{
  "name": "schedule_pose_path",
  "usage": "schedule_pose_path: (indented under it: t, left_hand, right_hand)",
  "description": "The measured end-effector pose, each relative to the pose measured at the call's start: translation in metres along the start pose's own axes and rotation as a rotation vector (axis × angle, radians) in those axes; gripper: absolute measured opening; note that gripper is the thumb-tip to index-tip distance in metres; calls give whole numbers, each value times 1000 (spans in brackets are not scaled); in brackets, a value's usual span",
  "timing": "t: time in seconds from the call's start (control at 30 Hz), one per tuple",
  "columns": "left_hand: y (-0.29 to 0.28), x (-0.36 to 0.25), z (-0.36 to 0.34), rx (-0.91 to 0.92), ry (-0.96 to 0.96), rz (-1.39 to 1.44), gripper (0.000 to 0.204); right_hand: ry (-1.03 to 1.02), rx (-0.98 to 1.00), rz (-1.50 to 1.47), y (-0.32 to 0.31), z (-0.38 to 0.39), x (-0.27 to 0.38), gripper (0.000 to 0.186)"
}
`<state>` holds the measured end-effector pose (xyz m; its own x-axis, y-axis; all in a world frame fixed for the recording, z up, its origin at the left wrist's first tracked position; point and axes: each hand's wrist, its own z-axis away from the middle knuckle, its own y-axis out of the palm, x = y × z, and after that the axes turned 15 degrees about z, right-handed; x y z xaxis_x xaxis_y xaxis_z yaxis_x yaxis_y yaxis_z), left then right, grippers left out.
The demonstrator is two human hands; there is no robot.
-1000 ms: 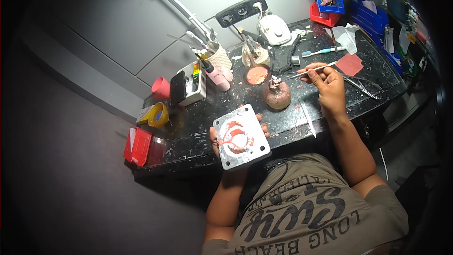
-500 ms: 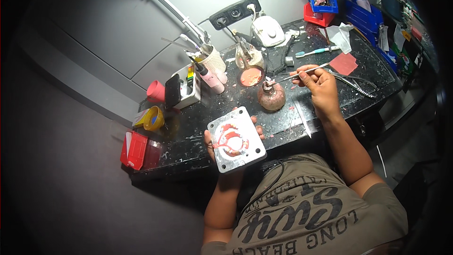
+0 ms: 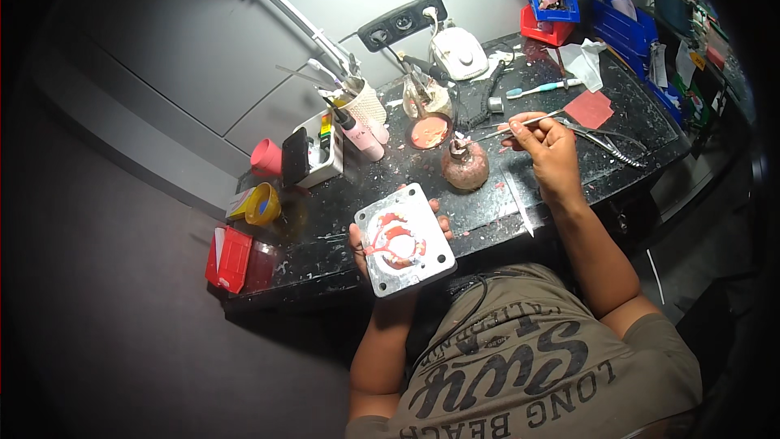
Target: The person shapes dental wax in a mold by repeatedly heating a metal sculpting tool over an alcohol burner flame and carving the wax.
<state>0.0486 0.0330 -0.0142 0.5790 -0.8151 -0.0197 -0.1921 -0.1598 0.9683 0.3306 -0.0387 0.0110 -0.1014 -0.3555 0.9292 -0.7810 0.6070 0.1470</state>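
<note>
My left hand [image 3: 444,220] supports a square metal dental flask half [image 3: 426,267] from below, fingers wrapped round its edges. White plaster fills the flask, with red wax [image 3: 400,232] in an arch shape and pale teeth along it. In my right hand [image 3: 549,151] a thin metal wax spatula [image 3: 487,137] is pinched like a pen. Its tip is at the neck of a round, pink-stained glass spirit lamp [image 3: 465,171]; I cannot make out a flame. A pink wax sheet [image 3: 590,110] lies just beyond my right hand.
Behind the lamp are a round dish of pink wax [image 3: 430,131] and a white control box [image 3: 460,54]. A pink bottle [image 3: 363,140] and a tool cup [image 3: 367,105] stand left. To the right lie a toothbrush [image 3: 544,89] and metal pliers [image 3: 611,146]. A white knife-like tool [image 3: 518,204] lies near the front edge.
The whole view has shifted very slightly. Both hands keep their holds, and the spatula tip stays at the lamp's neck.
</note>
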Motion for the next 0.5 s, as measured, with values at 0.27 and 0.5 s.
schedule_pose_path:
  t: [0.27, 0.5]
  left_hand:
    - [0, 3, -1, -14, 18, 0, 102]
    - [-4, -2, -1, -5, 24, -44, 104]
  right_hand:
    - [5, -2, -16, 1, -1, -3, 14]
    - [-29, -17, -24, 1, 0, -2, 13]
